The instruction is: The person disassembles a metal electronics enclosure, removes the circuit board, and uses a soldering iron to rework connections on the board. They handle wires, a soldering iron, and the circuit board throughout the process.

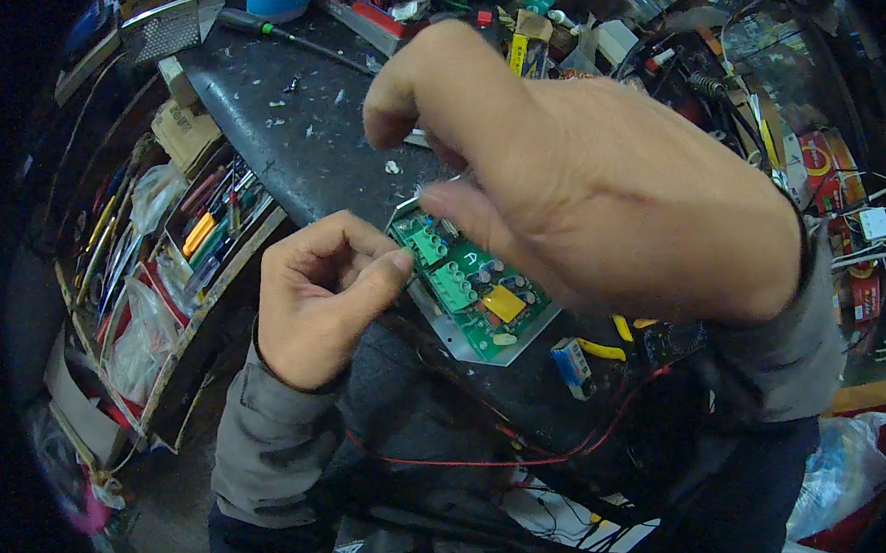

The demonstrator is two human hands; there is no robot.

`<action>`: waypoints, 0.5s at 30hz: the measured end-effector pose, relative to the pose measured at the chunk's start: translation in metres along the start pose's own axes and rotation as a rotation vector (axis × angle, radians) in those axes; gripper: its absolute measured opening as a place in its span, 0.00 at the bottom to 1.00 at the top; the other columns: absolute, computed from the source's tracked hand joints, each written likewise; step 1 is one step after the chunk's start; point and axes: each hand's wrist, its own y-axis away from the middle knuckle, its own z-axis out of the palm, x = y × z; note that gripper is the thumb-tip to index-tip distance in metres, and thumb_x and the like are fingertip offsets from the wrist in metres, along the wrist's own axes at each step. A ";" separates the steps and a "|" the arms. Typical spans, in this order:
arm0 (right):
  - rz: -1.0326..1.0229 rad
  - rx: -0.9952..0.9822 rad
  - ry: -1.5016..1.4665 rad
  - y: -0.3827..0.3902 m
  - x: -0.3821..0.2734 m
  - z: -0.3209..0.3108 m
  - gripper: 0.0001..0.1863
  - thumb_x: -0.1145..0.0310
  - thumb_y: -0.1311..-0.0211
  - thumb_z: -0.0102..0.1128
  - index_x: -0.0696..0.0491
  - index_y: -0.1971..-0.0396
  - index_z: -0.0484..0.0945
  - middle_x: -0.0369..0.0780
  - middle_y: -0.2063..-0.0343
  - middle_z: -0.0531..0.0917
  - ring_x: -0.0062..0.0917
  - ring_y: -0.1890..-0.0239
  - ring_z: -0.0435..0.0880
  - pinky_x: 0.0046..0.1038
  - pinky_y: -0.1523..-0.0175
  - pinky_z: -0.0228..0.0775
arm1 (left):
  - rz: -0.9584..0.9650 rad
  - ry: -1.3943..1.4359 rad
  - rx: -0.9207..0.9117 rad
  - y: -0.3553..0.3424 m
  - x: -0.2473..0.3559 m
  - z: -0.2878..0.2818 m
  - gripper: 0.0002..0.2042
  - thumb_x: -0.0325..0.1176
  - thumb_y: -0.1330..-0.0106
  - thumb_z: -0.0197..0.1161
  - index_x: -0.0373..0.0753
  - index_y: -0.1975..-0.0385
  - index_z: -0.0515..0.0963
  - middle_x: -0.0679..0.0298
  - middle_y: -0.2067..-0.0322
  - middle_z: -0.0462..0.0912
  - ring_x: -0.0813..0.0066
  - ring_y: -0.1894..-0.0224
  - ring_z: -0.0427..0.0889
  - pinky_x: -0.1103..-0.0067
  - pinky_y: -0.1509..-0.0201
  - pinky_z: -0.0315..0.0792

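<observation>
A green circuit board [478, 320] with green screw terminal blocks [453, 286] and a yellow component [504, 304] lies on a silvery metal plate [446, 333]. My left hand [316, 301] is closed at the board's left edge, thumb and forefinger pressed together beside the terminals. Whatever sits in that pinch is too small to make out. Over the board's far right side hovers my right hand [578, 184], forefinger bent and thumb apart from it. Its other fingers are hidden behind the hand, the thumb is slightly blurred, and a pale sliver shows under the forefinger.
A wooden tray [200, 314] of pens and tools stands left. A screwdriver [290, 42] lies on the dark worktop [254, 106]. Near the board are a small blue-and-white box [572, 368] and yellow handles [602, 349]. Red wire [473, 463] hangs below; clutter fills the right.
</observation>
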 end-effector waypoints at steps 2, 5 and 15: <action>-0.012 0.035 -0.053 -0.001 -0.001 0.000 0.18 0.74 0.40 0.60 0.54 0.52 0.65 0.47 0.69 0.79 0.47 0.71 0.81 0.41 0.70 0.70 | -0.026 0.018 0.005 0.000 -0.001 0.001 0.05 0.27 0.39 0.66 0.34 0.74 0.78 0.77 0.81 0.73 0.95 0.79 0.62 0.89 0.75 0.54; 0.027 -0.038 0.019 0.000 -0.001 0.000 0.18 0.75 0.40 0.59 0.54 0.52 0.64 0.48 0.70 0.79 0.45 0.70 0.82 0.40 0.70 0.70 | -0.027 0.014 0.000 0.000 -0.001 0.000 0.05 0.27 0.39 0.66 0.34 0.74 0.78 0.77 0.80 0.73 0.95 0.79 0.63 0.90 0.75 0.54; 0.053 -0.014 -0.027 0.001 -0.002 0.003 0.20 0.76 0.42 0.63 0.56 0.53 0.64 0.43 0.75 0.77 0.40 0.72 0.82 0.33 0.70 0.70 | -0.024 -0.012 -0.022 0.001 0.002 -0.002 0.05 0.27 0.38 0.65 0.33 0.73 0.79 0.77 0.79 0.74 0.96 0.79 0.64 0.91 0.75 0.55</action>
